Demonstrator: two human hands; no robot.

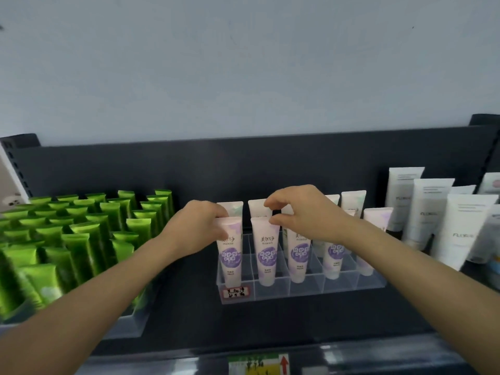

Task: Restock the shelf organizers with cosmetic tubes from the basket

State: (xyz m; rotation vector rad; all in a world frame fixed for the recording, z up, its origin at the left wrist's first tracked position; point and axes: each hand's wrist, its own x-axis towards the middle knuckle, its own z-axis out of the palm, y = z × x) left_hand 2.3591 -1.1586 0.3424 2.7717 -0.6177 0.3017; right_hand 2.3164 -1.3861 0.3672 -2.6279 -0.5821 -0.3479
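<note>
Upright white tubes (267,253), seemingly purple-labelled

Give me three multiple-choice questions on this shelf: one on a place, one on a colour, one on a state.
1. Where do the green tubes stand from the clear organizer? A left B right C behind
2. What colour is the badge on the front tubes? A red B purple C yellow
3. What is the left hand doing? A hanging idle B lying flat C gripping the leftmost front tube
Answers: A, they crowd its left side; B, each shows a purple round; C, its fingers curl round that tube's top.
</note>
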